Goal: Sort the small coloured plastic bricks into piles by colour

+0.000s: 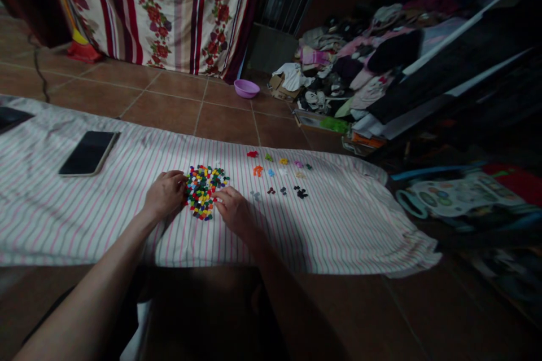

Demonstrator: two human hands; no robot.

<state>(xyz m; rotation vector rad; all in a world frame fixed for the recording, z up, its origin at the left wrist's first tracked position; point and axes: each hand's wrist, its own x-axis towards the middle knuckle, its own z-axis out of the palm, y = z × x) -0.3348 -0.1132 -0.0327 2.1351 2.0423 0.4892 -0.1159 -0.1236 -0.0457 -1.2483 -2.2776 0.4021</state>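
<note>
A pile of small coloured pieces point(204, 183), in red, yellow, green, blue, white and black, lies on a striped cloth point(127, 208). At the pile's left edge rests my left hand point(164, 194), its fingers loosely stretched out and touching the outer pieces. My right hand point(234, 210) is at the right edge, with thumb and fingertips drawn together by a red piece; what is between them is too small to make out. Beyond it lie little single-colour groups in rows, among them red pieces point(252, 154), orange pieces point(258, 171), light blue pieces point(271, 172) and black pieces point(301, 192).
A dark-screened tablet or phone point(88, 152) lies to the left on the cloth. Past the far edge, a purple basin point(246, 88) stands on the tiled floor before a flowered curtain point(156, 11). Heaped clothes point(339, 62) and a cluttered rack are at the right.
</note>
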